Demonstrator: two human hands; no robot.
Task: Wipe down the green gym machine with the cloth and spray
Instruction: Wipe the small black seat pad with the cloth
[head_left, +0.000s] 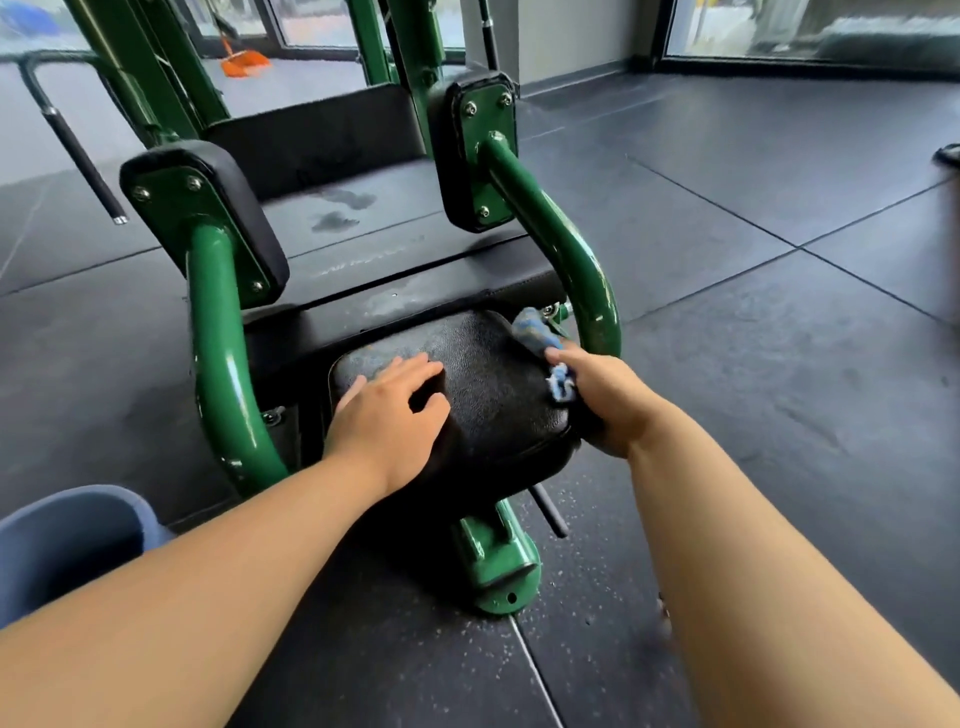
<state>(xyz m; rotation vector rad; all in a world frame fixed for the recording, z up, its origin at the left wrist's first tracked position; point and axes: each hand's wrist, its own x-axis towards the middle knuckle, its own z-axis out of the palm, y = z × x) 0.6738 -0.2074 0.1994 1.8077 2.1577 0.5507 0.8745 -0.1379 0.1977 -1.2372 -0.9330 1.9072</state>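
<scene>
Head view: left hand (390, 415) is laid flat, fingers spread, on the black seat pad (488, 395) of the green machine (218, 364); blue cloth (540, 338) is gripped by right hand (605, 397) at the pad's right edge; spray is not seen.

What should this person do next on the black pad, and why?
Probably sweep the cloth leftward across the black pad: the right hand grips it at the pad's right edge, while the left hand rests on the pad's left side, steadying it.
</scene>
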